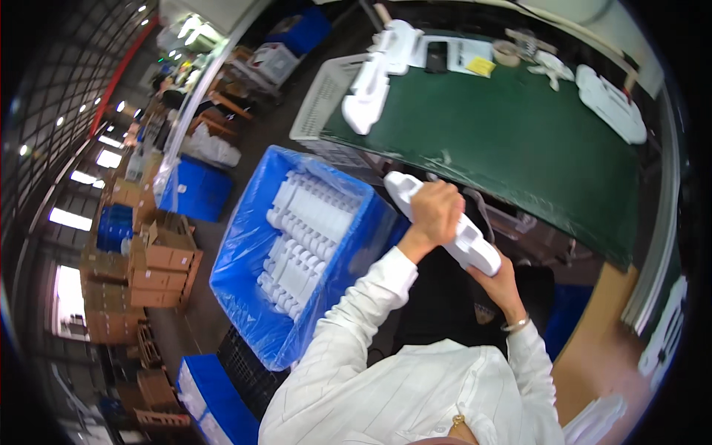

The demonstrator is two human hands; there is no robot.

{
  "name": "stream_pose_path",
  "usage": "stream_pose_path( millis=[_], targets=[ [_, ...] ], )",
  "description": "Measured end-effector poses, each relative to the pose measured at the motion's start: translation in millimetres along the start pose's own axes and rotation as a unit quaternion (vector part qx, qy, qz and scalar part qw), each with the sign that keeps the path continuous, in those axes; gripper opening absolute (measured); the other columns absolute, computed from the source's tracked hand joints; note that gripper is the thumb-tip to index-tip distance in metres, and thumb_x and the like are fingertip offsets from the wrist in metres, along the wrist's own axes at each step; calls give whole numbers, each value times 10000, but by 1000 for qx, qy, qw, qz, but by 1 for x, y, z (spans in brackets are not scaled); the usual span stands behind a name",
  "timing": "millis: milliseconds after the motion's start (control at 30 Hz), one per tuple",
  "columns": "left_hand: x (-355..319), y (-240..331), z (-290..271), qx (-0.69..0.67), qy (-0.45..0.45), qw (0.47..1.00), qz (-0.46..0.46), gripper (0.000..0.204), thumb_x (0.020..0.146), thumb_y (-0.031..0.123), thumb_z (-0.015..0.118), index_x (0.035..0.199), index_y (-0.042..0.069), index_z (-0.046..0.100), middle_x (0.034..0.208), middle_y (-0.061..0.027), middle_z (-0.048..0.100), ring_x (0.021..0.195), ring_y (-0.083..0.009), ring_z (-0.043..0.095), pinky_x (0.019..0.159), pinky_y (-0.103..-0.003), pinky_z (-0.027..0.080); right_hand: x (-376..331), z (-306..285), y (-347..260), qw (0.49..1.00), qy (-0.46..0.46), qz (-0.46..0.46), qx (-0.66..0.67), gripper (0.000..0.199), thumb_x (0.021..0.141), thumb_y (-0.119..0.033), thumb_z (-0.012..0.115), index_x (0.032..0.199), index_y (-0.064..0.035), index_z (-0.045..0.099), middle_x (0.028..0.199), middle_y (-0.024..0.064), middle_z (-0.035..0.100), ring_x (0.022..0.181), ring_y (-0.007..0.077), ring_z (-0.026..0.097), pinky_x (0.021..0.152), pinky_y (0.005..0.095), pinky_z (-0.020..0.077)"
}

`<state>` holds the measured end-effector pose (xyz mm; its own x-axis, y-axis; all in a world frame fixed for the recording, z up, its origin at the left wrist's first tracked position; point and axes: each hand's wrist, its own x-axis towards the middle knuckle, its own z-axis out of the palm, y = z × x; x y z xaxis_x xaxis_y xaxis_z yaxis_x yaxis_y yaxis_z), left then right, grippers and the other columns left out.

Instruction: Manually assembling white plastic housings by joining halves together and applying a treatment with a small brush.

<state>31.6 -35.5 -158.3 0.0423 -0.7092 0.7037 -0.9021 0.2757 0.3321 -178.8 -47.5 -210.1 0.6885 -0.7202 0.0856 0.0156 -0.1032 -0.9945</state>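
9 o'clock: lined blue bin [241, 256], apparently part-filled, white parts [315, 208] stacked in two rows. 11 o'clock: loose white pieces [367, 96], bench [504, 141] corner, unbinned. Centre: left hand [436, 211], fingers wrapped round white piece [469, 241], also unbinned; right hand [500, 283] pinching its 4 o'clock end, fingers partly hidden. 2 o'clock: flat white panel [612, 104].

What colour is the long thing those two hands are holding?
The long thing is white; the head view shows it best.

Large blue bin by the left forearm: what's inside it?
Inside the blue bin, closely packed white pieces show in two groups. They cover what is under them, so any lower layers cannot be seen.
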Motion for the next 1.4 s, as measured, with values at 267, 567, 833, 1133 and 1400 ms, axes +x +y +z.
stream_pose_path(
  millis=[267,567,833,1133,1400],
  targets=[
    [8,14,-27,63,33,995,-64,246,867,173,569,1058,19,569,1106,-165,567,1019,-351,514,871,-420,390,4,20,-18,993,100,39,40,362,807,-53,702,1137,53,599,1029,79,673,943,132,600,849,282,462],
    [-21,64,-1,-373,79,851,-360,793,753,175,751,1366,-29,289,1323,-137,416,1214,-220,429,1023,-361,358,59,34,-42,933,124,-239,-239,418,855,-30,541,1270,18,537,1291,208,546,1245,357,493,1075,497,322],
    [-35,32,-10,-534,170,683,-468,506,851,-3,568,1319,-15,377,1204,-111,509,1115,-171,517,972,-315,419,63,18,-44,974,34,-206,-89,648,757,71,536,1382,-23,395,1497,213,269,1409,348,232,1143,447,173],
    [-55,46,4,-447,103,741,-490,408,859,79,642,1207,-14,452,1103,-69,529,1013,-122,513,889,-255,422,64,32,3,976,153,26,151,339,1011,-267,452,1207,8,440,1041,65,571,939,86,507,837,250,428],
    [-23,-69,-7,-201,143,877,-412,298,832,66,677,1079,-5,526,1030,-69,582,938,-135,523,851,-271,424,69,19,21,987,82,47,127,315,993,-142,464,1270,6,431,1091,105,578,930,153,607,842,271,474]
  ],
)
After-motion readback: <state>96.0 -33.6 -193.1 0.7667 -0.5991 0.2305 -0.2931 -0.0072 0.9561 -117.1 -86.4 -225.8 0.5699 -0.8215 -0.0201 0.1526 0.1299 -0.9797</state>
